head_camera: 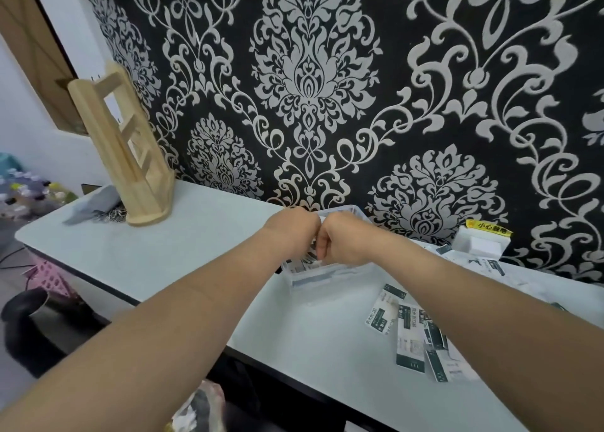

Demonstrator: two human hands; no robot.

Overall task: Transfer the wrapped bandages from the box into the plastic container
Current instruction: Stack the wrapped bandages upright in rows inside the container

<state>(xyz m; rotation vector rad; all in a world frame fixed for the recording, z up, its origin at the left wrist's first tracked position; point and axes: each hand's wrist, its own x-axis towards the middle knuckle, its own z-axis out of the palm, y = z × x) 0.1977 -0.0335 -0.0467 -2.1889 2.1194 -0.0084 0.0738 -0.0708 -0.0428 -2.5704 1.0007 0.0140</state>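
Forearms: two bare arms reach in from the bottom edge and meet over the middle of the table [163,252].
left hand [294,232]: bent down at the wrist with its back to the camera, over the plastic container [327,276]. Its fingers are hidden behind the back of the hand, so whether it holds anything cannot be told.
right hand [346,242]: touching the left hand, fingers curled inward and down toward the container's near-left corner. Whether they pinch a wrapper cannot be told.
plastic container: clear and rectangular, directly beneath both hands, standing on the table close to the wall.
wrapped bandages [305,261]: white and dark green wrappers show inside the container at its near-left corner, just below the curled fingers.
loose bandages [410,330]: an overlapping scatter flat on the table to the right of the container, partly under the right forearm; a few more lie farther back near the wall.
white block [480,245]: against the wall to the right, topped by a yellow label [488,229].
wooden rack [130,157]: upright at the table's far-left end, with a grey item [94,204] lying beside its base.
wallpaper [310,72]: black with a pale floral pattern, behind the table.
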